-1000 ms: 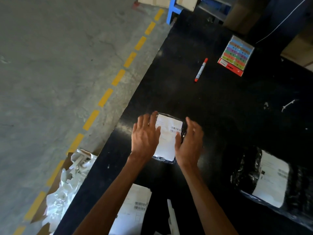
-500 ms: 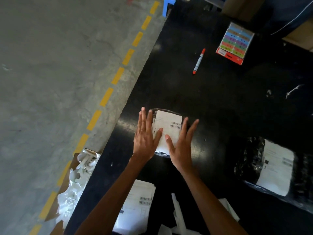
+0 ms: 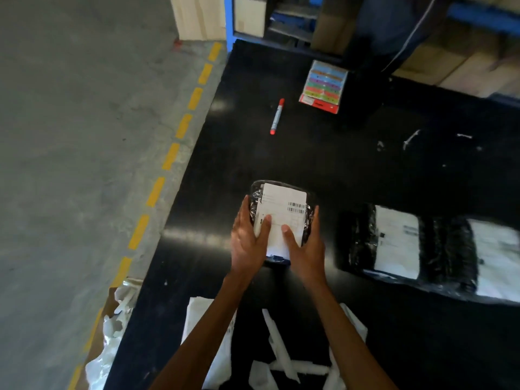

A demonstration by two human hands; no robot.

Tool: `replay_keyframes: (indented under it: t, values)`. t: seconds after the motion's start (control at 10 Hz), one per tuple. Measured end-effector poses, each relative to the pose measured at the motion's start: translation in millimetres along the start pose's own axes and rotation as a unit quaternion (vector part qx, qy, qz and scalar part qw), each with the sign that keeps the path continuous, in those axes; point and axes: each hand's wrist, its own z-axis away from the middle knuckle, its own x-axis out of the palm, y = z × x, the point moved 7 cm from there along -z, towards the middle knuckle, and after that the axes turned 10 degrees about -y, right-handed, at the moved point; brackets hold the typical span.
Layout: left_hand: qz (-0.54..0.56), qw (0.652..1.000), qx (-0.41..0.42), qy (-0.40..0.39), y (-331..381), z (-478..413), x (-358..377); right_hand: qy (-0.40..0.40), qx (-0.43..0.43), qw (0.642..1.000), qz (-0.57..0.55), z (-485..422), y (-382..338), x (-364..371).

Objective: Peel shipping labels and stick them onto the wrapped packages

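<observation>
On the black table, largest thing first:

Table point(image 3: 365, 170): a dark, glossy top that carries everything. It is the landmark for the places below.

Big package point(image 3: 439, 249): lies at the table's right side, black film wrap with white labels already on it. It looks soft and crinkly.

Label sheets point(image 3: 197, 313): a white stack at the table's near edge, partly under the left forearm. Thin paper, likely to curl and tear if pulled fast.

Small package point(image 3: 281, 220): rests near the table's middle, toward its left edge. Black film wrap, rounded corners, shiny. I judge it light, slightly yielding and slippery, so it is best taken by both long sides, not from the top.

Label point(image 3: 282, 218): white, barcodes at its right, lying on the small package and covering most of the top face. Its near end hangs a little past the wrap.

Left hand point(image 3: 249, 243): cups the small package's left side, fingers together along the edge, thumb pressed on the label.

Right hand point(image 3: 305, 246): mirrors it on the right side, fingers together along the wrap, thumb on the label.

Paper strips point(image 3: 281, 358): white backing scraps at the table's near edge, between the forearms.

Marker point(image 3: 277, 116): red-capped, toward the table's far side, well apart from the hands.

Step, as a judgement: smoothing the label down, perhaps about to lift the package.
</observation>
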Motion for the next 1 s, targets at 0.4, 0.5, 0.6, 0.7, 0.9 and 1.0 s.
replay_keyframes:
  t: [0.4,0.5,0.6,0.7,0.9,1.0]
  values:
    - [0.134,0.972,0.123,-0.148,180.1,35.4,178.3,0.162,-0.017,0.985,0.05,38.6,-1.3,-260.6]
    - [0.137,0.972,0.1,-0.164,179.7,43.1,212.4,0.137,0.013,0.987,0.087,30.8,19.6,-289.8]
    - [0.113,0.974,0.071,-0.184,162.3,47.8,240.2,0.084,0.04,0.984,0.15,16.4,47.5,-294.0]
    - [0.085,0.976,0.076,-0.188,144.1,46.3,255.3,0.055,0.041,0.978,0.198,5.1,68.4,-289.4]
    - [-0.03,0.975,0.121,-0.184,145.8,40.2,246.5,0.122,-0.066,0.927,0.349,10.9,53.0,-275.3]
    - [-0.095,0.97,0.142,-0.175,147.5,44.0,223.7,0.134,-0.114,0.919,0.353,21.6,40.6,-255.7]
